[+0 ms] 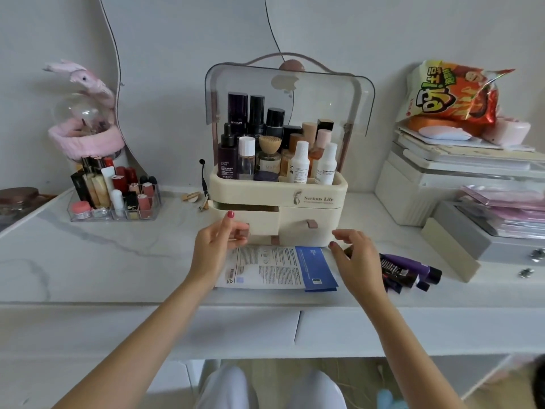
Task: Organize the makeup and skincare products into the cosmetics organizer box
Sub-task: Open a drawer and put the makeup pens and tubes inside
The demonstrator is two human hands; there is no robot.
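Observation:
The cream cosmetics organizer box (312, 199) stands at the middle of the vanity, its clear lid raised and its top tray packed with several bottles (274, 154). Its upper left drawer (259, 221) is pulled out a little. My left hand (219, 240) pinches that drawer's pink handle. My right hand (352, 255) hovers with relaxed fingers over the right end of flat sheet-mask packets (280, 268) lying in front of the box. Dark and purple tubes (407, 270) lie to the right of that hand.
A clear lipstick rack (115, 193) sits at the left, with a pink-trimmed glass dome behind it. White storage boxes (442, 184), pink packets and a snack bag (454, 93) are stacked at the right. A beige block (448, 249) lies near the tubes.

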